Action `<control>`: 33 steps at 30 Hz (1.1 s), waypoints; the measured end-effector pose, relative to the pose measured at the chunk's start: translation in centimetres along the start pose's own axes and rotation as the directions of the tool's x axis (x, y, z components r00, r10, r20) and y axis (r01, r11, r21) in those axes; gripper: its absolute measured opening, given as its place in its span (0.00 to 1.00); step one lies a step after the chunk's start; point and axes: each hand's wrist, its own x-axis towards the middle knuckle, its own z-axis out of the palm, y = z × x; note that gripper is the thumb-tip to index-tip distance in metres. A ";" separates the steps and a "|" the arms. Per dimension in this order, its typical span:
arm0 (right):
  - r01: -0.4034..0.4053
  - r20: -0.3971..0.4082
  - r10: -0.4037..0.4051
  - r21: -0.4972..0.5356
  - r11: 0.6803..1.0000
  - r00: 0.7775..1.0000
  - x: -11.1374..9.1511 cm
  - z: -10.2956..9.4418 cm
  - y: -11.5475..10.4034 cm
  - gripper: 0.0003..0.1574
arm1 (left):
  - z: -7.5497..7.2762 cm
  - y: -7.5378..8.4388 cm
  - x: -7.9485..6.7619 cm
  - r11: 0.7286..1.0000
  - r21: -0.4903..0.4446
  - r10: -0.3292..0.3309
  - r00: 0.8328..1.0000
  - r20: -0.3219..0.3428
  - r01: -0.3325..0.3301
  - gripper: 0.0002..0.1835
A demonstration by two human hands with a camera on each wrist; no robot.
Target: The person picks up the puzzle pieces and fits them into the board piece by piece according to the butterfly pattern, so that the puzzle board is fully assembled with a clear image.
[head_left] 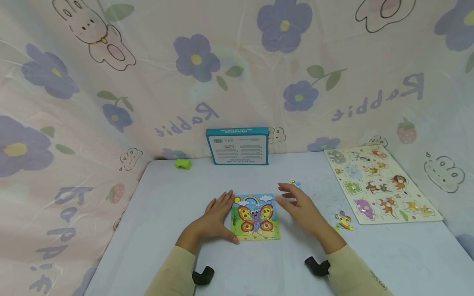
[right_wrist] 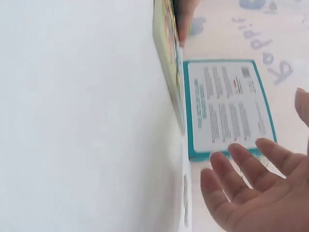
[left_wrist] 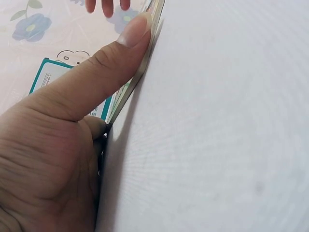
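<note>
A square butterfly jigsaw puzzle [head_left: 256, 217] lies flat on the white table in front of me. My left hand [head_left: 212, 222] rests along its left side, fingers stretched toward the top left corner and thumb at the bottom edge. In the left wrist view, the straight thumb [left_wrist: 104, 72] lies against the board's edge. Off the puzzle's upper right corner hovers my right hand [head_left: 301, 209], its fingers loosely bent and holding nothing. A small blue and yellow puzzle piece [head_left: 295, 183] lies just beyond those fingers, partly hidden. Another colourful piece [head_left: 344, 220] sits right of the right wrist.
Upright at the table's back edge stands a teal-bordered box [head_left: 238, 147]. To its left is a small green block [head_left: 183, 164]. An animal puzzle board [head_left: 383, 185] covers the table's right side. Patterned cloth [head_left: 240, 82] hangs behind and along the sides.
</note>
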 end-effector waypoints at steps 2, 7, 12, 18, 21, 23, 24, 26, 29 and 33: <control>-0.044 -0.025 0.045 0.052 0.998 0.999 0.1 -0.9 0.3 0.39 | 0.0 0.0 0.0 1.000 -0.002 -0.001 1.000 0.000 0.001 0.81; -0.077 -0.053 0.095 0.272 0.959 0.994 0.6 -3.0 1.1 0.42 | -0.1 0.1 -0.1 1.000 -0.007 -0.004 1.000 0.004 0.004 0.81; -0.054 -0.088 0.099 0.410 0.911 0.991 1.3 -4.4 2.1 0.51 | -0.1 0.1 -0.1 1.000 -0.004 -0.009 1.000 0.002 0.009 0.80; -0.215 -0.051 0.255 0.394 0.894 0.966 2.4 -4.8 3.2 0.56 | -0.2 0.1 -0.1 1.000 0.000 -0.012 1.000 0.004 0.012 0.80; -0.306 -0.013 0.326 0.310 0.900 0.945 2.8 -4.7 3.4 0.60 | -0.1 0.0 -0.1 1.000 0.007 -0.010 1.000 0.003 0.010 0.81; -0.339 -0.009 0.349 0.210 0.917 0.937 3.1 -4.5 3.5 0.61 | -0.1 0.0 -0.1 1.000 0.009 -0.009 1.000 0.001 0.009 0.81; -0.347 -0.018 0.353 0.148 0.926 0.935 3.2 -4.4 3.6 0.62 | -0.1 0.0 -0.1 1.000 0.007 -0.007 1.000 0.000 0.007 0.80; -0.344 -0.045 0.345 0.022 0.939 0.938 3.4 -3.9 3.7 0.61 | -0.1 0.0 -0.1 1.000 0.006 -0.005 1.000 -0.001 0.005 0.81; -0.327 -0.105 0.314 -0.153 0.933 0.944 3.8 -3.1 4.1 0.56 | -0.1 0.0 -0.2 1.000 -0.002 0.003 1.000 -0.002 -0.003 0.81; -0.353 -0.180 0.313 -0.272 0.895 0.933 4.3 -1.9 3.9 0.48 | 0.0 -0.1 -0.1 1.000 -0.001 0.009 1.000 -0.005 -0.009 0.81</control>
